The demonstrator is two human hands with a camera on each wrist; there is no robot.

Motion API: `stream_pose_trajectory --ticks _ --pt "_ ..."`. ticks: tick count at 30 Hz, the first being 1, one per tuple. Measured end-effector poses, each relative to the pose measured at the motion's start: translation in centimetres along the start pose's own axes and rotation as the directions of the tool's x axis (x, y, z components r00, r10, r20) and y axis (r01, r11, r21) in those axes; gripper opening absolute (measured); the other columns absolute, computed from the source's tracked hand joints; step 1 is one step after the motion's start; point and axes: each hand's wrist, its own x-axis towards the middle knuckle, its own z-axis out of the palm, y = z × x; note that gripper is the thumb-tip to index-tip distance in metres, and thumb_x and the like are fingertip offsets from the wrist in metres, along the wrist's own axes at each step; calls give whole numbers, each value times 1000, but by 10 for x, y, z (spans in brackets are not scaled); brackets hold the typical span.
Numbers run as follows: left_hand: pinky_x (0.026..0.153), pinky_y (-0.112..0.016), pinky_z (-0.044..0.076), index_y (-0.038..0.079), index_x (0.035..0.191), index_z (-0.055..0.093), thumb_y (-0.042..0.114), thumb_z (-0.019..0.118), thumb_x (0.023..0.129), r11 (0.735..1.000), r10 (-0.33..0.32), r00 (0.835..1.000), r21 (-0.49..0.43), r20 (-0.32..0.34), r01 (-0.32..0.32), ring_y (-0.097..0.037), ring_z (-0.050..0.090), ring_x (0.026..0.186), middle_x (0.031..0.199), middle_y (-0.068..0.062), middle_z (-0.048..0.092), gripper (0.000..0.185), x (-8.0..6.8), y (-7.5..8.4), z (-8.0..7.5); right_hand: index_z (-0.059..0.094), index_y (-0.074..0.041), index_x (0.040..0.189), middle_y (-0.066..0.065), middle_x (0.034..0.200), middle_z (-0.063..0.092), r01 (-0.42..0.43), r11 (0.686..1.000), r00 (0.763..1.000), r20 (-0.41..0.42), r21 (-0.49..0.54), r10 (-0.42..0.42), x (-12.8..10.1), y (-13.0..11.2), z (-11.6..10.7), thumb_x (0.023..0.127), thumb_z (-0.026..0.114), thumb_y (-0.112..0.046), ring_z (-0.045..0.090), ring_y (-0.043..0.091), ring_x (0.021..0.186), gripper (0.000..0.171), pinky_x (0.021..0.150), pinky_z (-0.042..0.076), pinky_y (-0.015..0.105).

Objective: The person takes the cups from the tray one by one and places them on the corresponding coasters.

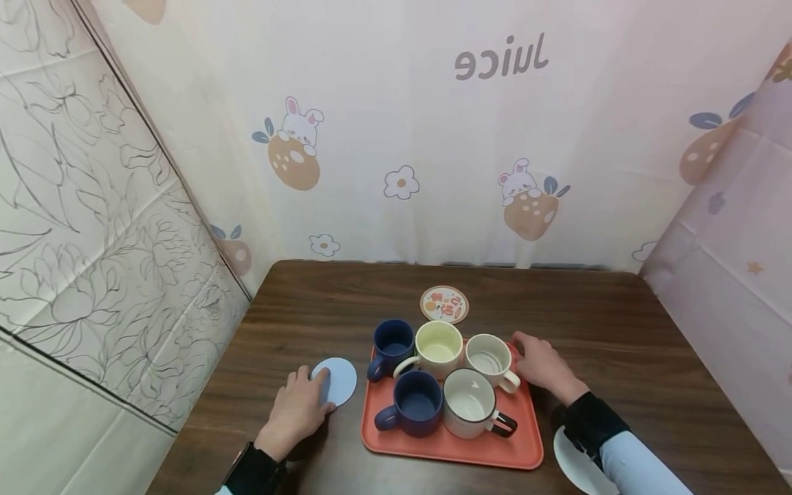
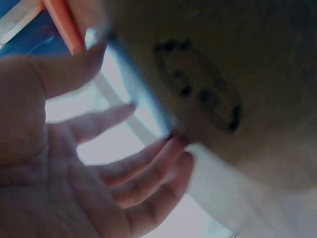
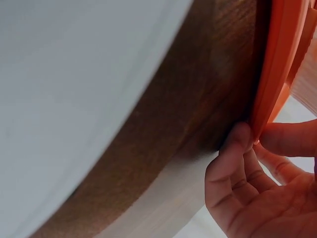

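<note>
My left hand (image 1: 297, 411) is at the left edge of a round light blue coaster (image 1: 342, 381) beside the tray. In the left wrist view, the thumb and bent fingers reach to the coaster's edge, though blur hides the exact contact. At its far right corner, a coral-red tray (image 1: 458, 454) has its rim pinched between the thumb and fingers of my right hand (image 1: 544, 364). On the tray stand two navy mugs (image 1: 417, 404), a pale yellow-green mug (image 1: 438, 344), a cream mug (image 1: 489, 357) and a white mug (image 1: 468, 403) with black rim and handle.
A round printed coaster (image 1: 444, 304) lies behind the tray. Partly under my right forearm is a white disc (image 1: 578, 464). The dark wooden table (image 1: 334, 295) meets patterned curtains (image 1: 396, 124) at the back and sides.
</note>
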Motion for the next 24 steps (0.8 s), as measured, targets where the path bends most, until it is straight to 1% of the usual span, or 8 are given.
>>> stream_pose_trajectory --ticks 2,4,8,10,13,18,21,24 --pt "93 -65 50 3 139 64 28 85 91 1000 -4 1000 -7 -23 4 -45 56 117 131 -30 56 59 2 1 2 61 2 122 10 90 63 1 1000 1000 0 7 -1 1 0 0 92 65 -2 60 24 75 31 64 50 37" --pt "95 -66 50 3 140 63 28 84 92 1000 -11 999 -22 -32 11 -46 55 120 135 -31 55 57 3 2 3 61 3 122 10 91 64 -4 1000 1000 1 11 4 2 1 0 94 65 -2 60 24 75 30 65 51 37" --pt "96 -67 48 6 136 67 28 89 87 999 -16 1000 -38 -13 15 -47 55 121 139 -30 54 58 3 4 1 57 8 126 14 95 67 -25 1000 1000 5 14 25 -1 1 -1 97 62 -5 63 24 77 32 66 56 40" --pt "95 -66 49 8 134 70 26 90 86 999 -1 1000 -36 -12 0 -46 56 120 139 -29 54 55 3 4 2 54 11 128 15 95 66 -35 999 999 2 10 35 -5 0 -2 97 61 -6 63 24 77 36 65 56 40" --pt "93 -64 51 9 130 72 21 89 86 999 18 999 -31 -39 -19 -44 57 118 138 -27 57 48 5 5 5 49 14 130 15 92 64 -37 999 999 2 12 37 -11 -2 -2 97 60 -6 62 24 73 40 62 54 39" --pt "94 -62 52 10 129 73 17 87 88 998 25 997 -56 -75 -29 -43 57 116 138 -25 57 45 12 6 7 49 11 130 11 85 60 -15 1000 1000 -4 25 15 -17 -4 1 98 58 -3 57 22 67 36 58 49 37" --pt "95 -63 51 10 131 72 17 87 88 997 32 997 -69 -74 -37 -43 58 117 138 -25 57 46 15 6 8 50 9 129 10 84 59 -8 1000 1000 -14 28 9 -19 -4 3 98 58 -3 57 22 66 34 58 48 37" --pt "94 -63 53 10 129 74 15 88 87 997 51 997 -57 -66 -54 -44 61 116 137 -26 58 45 16 5 8 50 8 130 10 84 58 -4 1000 1000 -7 27 5 -21 -4 5 99 58 -3 56 22 66 34 58 48 38"
